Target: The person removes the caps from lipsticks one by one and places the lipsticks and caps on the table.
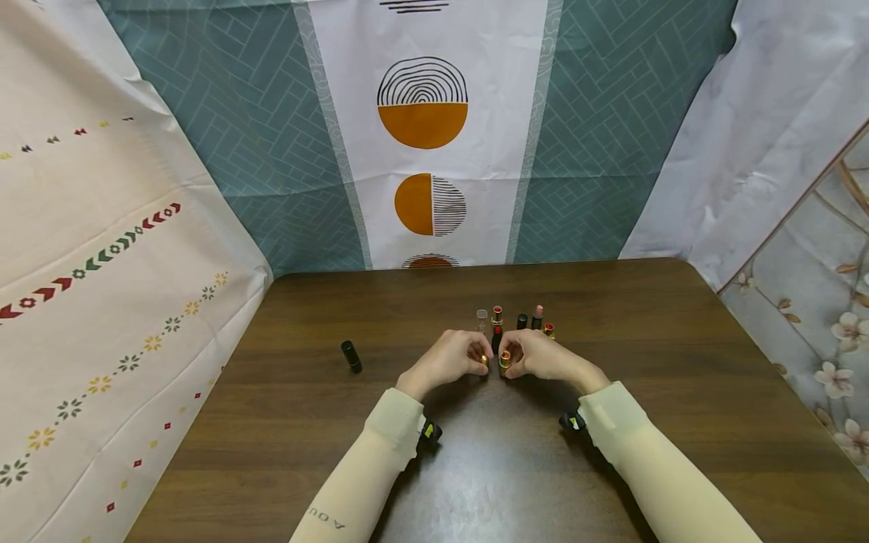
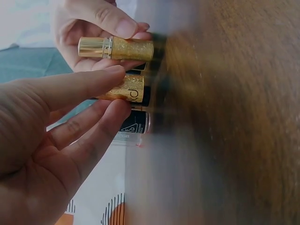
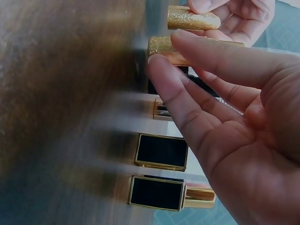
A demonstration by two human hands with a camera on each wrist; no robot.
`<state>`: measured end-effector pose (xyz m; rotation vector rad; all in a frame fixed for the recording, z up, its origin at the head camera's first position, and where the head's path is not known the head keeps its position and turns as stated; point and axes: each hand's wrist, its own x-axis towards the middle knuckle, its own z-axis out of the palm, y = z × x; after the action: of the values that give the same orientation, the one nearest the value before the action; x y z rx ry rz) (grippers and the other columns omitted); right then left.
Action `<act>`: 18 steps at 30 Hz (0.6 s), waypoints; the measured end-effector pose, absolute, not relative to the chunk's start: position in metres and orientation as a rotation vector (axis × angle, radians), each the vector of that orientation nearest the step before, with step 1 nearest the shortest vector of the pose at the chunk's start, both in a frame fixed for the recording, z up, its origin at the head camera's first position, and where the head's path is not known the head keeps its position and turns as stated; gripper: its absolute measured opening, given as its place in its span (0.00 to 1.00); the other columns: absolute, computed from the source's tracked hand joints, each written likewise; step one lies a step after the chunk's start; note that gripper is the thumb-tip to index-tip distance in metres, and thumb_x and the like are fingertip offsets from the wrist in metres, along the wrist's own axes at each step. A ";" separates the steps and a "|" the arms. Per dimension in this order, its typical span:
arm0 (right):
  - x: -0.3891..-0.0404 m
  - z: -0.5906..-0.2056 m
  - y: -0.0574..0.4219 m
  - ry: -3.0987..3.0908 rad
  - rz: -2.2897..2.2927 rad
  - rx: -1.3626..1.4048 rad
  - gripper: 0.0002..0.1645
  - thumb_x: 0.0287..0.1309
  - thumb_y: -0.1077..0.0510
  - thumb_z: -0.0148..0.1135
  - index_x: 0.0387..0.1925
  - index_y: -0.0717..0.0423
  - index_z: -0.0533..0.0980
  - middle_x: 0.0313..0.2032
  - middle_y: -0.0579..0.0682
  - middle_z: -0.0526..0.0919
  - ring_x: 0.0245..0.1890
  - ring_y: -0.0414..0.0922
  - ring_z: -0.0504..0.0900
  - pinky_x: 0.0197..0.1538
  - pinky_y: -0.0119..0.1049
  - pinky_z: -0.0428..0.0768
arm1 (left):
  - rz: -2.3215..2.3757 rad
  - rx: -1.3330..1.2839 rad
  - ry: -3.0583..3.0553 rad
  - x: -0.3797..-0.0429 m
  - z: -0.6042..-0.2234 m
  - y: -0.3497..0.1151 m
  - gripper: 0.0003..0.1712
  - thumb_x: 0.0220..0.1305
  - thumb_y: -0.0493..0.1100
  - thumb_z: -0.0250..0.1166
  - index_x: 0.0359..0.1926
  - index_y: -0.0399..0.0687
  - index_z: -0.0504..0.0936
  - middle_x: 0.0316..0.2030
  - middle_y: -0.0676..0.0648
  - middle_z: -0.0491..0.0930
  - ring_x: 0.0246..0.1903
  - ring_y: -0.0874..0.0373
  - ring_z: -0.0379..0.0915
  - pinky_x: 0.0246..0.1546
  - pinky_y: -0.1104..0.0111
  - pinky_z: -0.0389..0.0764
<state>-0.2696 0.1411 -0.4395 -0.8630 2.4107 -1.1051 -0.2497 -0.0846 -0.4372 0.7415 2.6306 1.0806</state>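
Note:
Between thumb and fingertips, my left hand [image 1: 456, 353] pinches a glittery gold lipstick cap [image 2: 133, 89] with dark lettering. Close to its right, my right hand [image 1: 538, 354] grips a gold lipstick tube [image 2: 131, 48] whose smooth, shiny inner collar points up. Both pieces stand upright and apart, low over the table. In the right wrist view the gold cap [image 3: 193, 18] appears just beyond the lipstick tube [image 3: 160, 46]. Directly behind the hands stands an uncapped red lipstick [image 1: 497, 332] with a dark base.
A clear-topped tube [image 1: 482, 318], a black lipstick piece [image 1: 522, 322], a pink lipstick [image 1: 538, 317] and a gold-rimmed red lipstick [image 1: 548, 330] stand behind the hands. Off to the left is a black cap [image 1: 351, 356]. Patterned cloths hang around the brown wooden table [image 1: 299, 437].

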 end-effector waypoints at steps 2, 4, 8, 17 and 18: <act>-0.269 -0.440 0.140 2.413 -1.101 -0.849 0.16 0.54 0.74 0.74 0.40 0.61 0.78 0.34 0.50 0.84 0.31 0.42 0.86 0.38 0.38 0.83 | 1.079 0.740 2.626 -0.250 -0.438 -0.083 0.10 0.62 0.33 0.76 0.43 0.43 0.87 0.34 0.54 0.85 0.34 0.64 0.80 0.37 0.70 0.80; -0.268 -0.440 0.140 2.421 -1.099 -0.840 0.16 0.53 0.75 0.74 0.40 0.61 0.78 0.34 0.50 0.84 0.31 0.42 0.85 0.38 0.38 0.83 | 1.075 0.741 2.624 -0.250 -0.439 -0.082 0.10 0.62 0.33 0.76 0.43 0.43 0.87 0.34 0.54 0.84 0.34 0.64 0.79 0.37 0.70 0.80; -0.268 -0.443 0.139 2.436 -1.092 -0.839 0.16 0.52 0.75 0.74 0.39 0.60 0.78 0.33 0.50 0.83 0.29 0.41 0.84 0.36 0.37 0.82 | 1.046 0.744 2.628 -0.251 -0.441 -0.081 0.10 0.62 0.33 0.75 0.44 0.43 0.86 0.34 0.54 0.84 0.34 0.64 0.79 0.36 0.71 0.79; -0.270 -0.445 0.138 2.462 -1.059 -0.830 0.16 0.53 0.73 0.75 0.40 0.60 0.79 0.34 0.48 0.85 0.31 0.40 0.84 0.38 0.37 0.82 | 1.009 0.765 2.643 -0.252 -0.444 -0.079 0.11 0.61 0.33 0.76 0.44 0.45 0.86 0.34 0.53 0.84 0.34 0.64 0.78 0.36 0.71 0.79; -0.270 -0.445 0.138 2.459 -1.059 -0.832 0.16 0.53 0.73 0.75 0.40 0.60 0.79 0.34 0.49 0.85 0.31 0.40 0.85 0.38 0.38 0.83 | 1.004 0.767 2.644 -0.252 -0.444 -0.079 0.11 0.61 0.33 0.76 0.44 0.45 0.86 0.35 0.53 0.84 0.34 0.64 0.78 0.37 0.71 0.79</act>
<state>-0.2697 0.1376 -0.4454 -0.8319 2.4595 -1.0591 -0.2523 -0.0788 -0.4444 0.7670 2.6436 1.0041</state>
